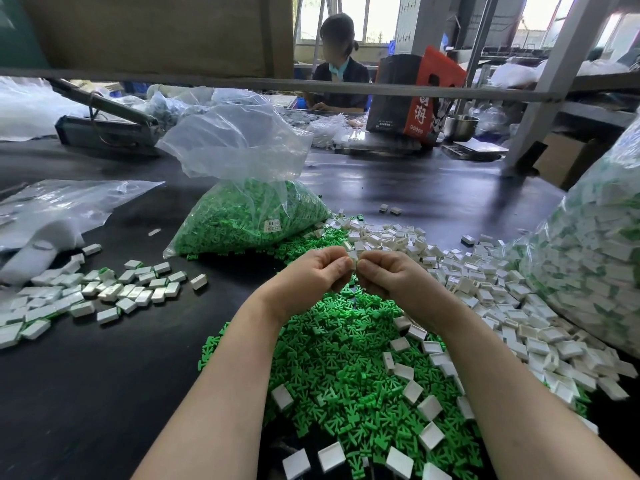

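The left hand [313, 271] and right hand [388, 275] pinch one small white casing [354, 257] between them (fingertips curled tight); loose green inserts [346, 368] heap on the dark surface [104, 393] below.

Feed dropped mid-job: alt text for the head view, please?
The left hand and right hand pinch a small white piece above a pile of green pieces on a black table. White shells heap at the right, and a clear bag of green pieces stands behind.
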The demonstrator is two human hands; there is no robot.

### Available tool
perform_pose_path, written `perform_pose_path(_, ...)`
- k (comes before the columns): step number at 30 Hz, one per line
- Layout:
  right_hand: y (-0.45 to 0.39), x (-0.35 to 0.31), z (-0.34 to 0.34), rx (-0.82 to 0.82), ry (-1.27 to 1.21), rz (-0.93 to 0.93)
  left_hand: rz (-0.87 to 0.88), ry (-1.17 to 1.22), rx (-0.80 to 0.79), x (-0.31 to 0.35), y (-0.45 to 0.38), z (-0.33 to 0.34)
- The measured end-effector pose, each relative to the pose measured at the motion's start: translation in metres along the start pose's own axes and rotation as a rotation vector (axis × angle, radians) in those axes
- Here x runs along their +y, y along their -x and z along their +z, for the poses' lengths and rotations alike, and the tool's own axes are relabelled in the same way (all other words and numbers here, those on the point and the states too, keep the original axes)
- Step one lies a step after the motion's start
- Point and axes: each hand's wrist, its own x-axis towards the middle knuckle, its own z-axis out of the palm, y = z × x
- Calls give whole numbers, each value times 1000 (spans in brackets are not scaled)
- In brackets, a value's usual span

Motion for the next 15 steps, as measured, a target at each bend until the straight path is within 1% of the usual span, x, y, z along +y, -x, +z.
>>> perform_pose_path(5,-1,-2,0,16,-29,20,55,-75,54,2,-1,2)
perform_pose_path(8,-1,-2,0,13,-179,118,91,-110,93,1,-3,2)
perform_pose_path(11,-3,-3,0,59,-319,227,114,-175,124,0,-4,4)
perform_pose_path(13,-3,-3,-1,55,-380,239,121,-192,140,0,-5,3)
perform_pose_path(15,-3,-3,-4,58,-425,205,96,-153,146,0,-4,1)
